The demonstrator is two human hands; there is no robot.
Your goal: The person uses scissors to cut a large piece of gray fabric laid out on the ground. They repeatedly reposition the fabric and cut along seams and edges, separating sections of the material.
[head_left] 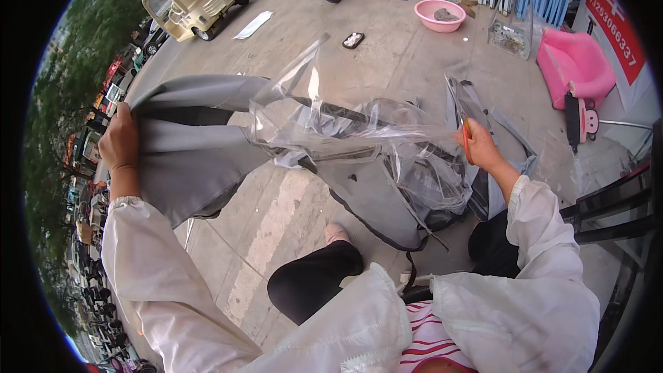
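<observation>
My left hand (pixel 119 141) grips the edge of a large grey fabric cover (pixel 197 148) and holds it up at the left. Clear plastic sheeting (pixel 318 135) is joined to the cover and stretches across the middle in crumpled folds. At the right, my right hand (pixel 486 148) is closed around the orange handle of what look like scissors (pixel 467 141); their blades cannot be made out against the plastic. More grey fabric with dark edging (pixel 373 200) hangs below the plastic, near my knees.
A pink basin (pixel 440 25) and a small black tray (pixel 353 41) rest on the paved ground ahead. To the right are a pink armchair (pixel 577 65), a red banner (pixel 614 27) and a black metal frame (pixel 615 204). A cream vehicle (pixel 197 0) is parked at the far left.
</observation>
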